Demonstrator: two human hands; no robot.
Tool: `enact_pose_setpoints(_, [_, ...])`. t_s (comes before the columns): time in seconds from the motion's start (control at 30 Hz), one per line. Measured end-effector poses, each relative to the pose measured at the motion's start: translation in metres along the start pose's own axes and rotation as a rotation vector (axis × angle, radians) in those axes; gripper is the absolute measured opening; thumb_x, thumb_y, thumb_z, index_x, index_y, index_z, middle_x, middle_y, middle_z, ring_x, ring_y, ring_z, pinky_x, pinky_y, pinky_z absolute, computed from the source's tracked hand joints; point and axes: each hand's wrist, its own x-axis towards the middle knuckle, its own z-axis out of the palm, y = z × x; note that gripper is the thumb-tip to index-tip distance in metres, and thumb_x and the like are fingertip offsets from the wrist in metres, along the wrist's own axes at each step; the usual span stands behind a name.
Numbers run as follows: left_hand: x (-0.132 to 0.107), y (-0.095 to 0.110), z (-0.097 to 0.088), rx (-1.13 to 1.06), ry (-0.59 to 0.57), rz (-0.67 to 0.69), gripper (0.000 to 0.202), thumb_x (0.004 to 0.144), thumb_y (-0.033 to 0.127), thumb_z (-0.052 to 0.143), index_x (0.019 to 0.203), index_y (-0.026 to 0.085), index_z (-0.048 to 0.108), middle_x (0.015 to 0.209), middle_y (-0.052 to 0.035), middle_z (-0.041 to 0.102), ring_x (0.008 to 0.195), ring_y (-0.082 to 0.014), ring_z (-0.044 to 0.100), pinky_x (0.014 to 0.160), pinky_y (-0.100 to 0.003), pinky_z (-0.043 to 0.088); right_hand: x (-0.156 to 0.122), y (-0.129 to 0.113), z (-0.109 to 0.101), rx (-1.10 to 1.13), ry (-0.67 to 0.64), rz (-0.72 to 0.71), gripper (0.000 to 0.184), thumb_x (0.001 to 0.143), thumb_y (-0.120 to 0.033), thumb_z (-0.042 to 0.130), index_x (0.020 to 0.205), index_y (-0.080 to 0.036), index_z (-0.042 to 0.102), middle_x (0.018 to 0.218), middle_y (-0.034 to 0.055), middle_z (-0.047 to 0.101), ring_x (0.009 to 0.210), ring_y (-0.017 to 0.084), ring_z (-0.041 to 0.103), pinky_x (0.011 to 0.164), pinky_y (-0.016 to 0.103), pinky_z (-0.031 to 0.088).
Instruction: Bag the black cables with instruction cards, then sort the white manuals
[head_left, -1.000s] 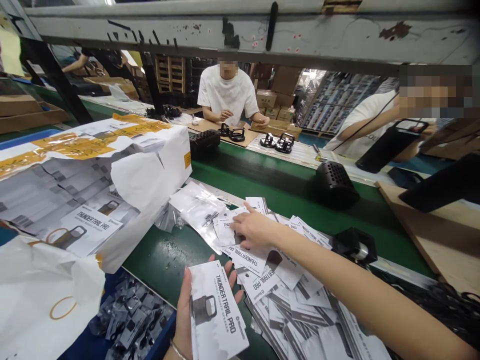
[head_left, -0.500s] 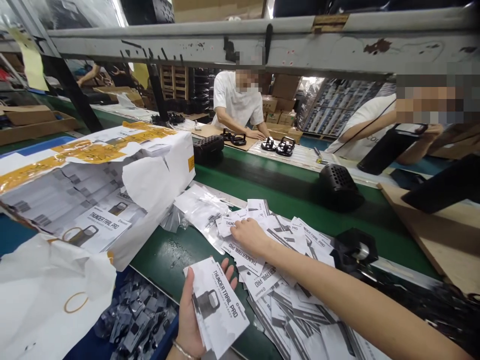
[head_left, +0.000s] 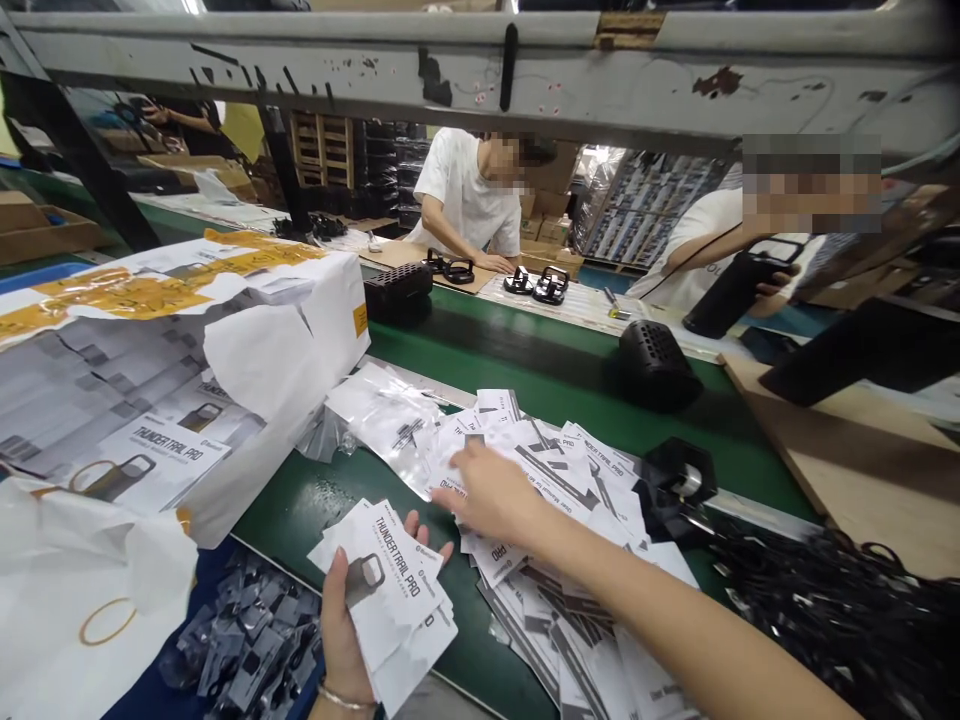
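My left hand (head_left: 343, 630) is closed around a small fanned stack of user manuals (head_left: 401, 590), printed "Thunder Trail Pro" with a picture of a speaker; the thumb lies along the near edge and fingertips show behind. Above the far left part of a loose heap of manuals (head_left: 525, 605) is my right hand (head_left: 499, 495), palm down, its thumb and fingers apart. Some fingertips seem to touch the top manuals, though slightly blurred. A clear plastic bag (head_left: 382, 415) lies beside the heap.
A torn white package (head_left: 292, 360) of manuals stands left, above a blue bin of small bagged parts (head_left: 255, 630). Black speakers (head_left: 656, 365) sit on the green belt (head_left: 525, 350). Black cables (head_left: 847, 620) lie right. Two people work opposite; one holds a speaker (head_left: 731, 285).
The stack in my left hand is now thicker and more fanned out. My right hand has opened, its thumb now apart from the fingers over the heap. The view has shifted slightly right.
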Motion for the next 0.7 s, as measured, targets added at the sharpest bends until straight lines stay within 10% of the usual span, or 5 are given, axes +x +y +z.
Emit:
enact_pose_setpoints(0.1, [-0.003, 0.005, -0.005, 0.075, 0.097, -0.046, 0.059, 0.085, 0.059, 0.027, 0.124, 0.024, 0.053, 0.125, -0.0150, 0.056, 0.119, -0.0298, 0.047, 0.106, -0.052, 0.020, 0.014, 0.026, 0.009, -0.222, 0.080, 0.250, 0.055, 0.070, -0.047, 0.066, 0.104, -0.005, 0.056, 0.107, 0.0231, 0.057, 0.101, 0.036, 0.052, 0.080, 0.042, 0.041])
enact_pose_setpoints(0.33, [-0.002, 0.006, -0.008, 0.061, 0.145, -0.140, 0.057, 0.085, 0.059, 0.031, 0.130, 0.028, 0.045, 0.133, -0.0127, 0.049, 0.119, -0.0278, 0.048, 0.105, -0.050, 0.023, 0.032, 0.054, 0.005, -0.145, -0.059, 0.160, 0.041, 0.068, -0.036, 0.069, 0.105, -0.021, 0.055, 0.093, 0.0050, 0.068, 0.084, 0.021, 0.063, 0.066, 0.026, 0.044])
enact_pose_setpoints(0.57, [-0.004, 0.005, -0.006, 0.090, 0.138, -0.118, 0.050, 0.089, 0.051, 0.027, 0.130, 0.030, 0.044, 0.133, -0.0127, 0.048, 0.116, -0.0259, 0.051, 0.103, -0.047, 0.028, 0.063, 0.060, -0.019, -0.245, -0.108, 0.148, 0.041, 0.062, -0.030, 0.074, 0.098, -0.017, 0.062, 0.100, 0.0134, 0.067, 0.093, 0.028, 0.062, 0.072, 0.032, 0.046])
enact_pose_setpoints(0.7, [-0.004, 0.015, -0.006, 0.070, 0.078, -0.155, 0.063, 0.088, 0.053, 0.025, 0.134, 0.014, 0.039, 0.133, -0.0160, 0.048, 0.120, -0.0266, 0.047, 0.104, -0.043, 0.029, 0.062, 0.062, -0.014, -0.257, -0.088, 0.184, 0.037, 0.064, -0.032, 0.072, 0.097, -0.016, 0.063, 0.099, 0.0139, 0.067, 0.093, 0.029, 0.062, 0.074, 0.035, 0.047])
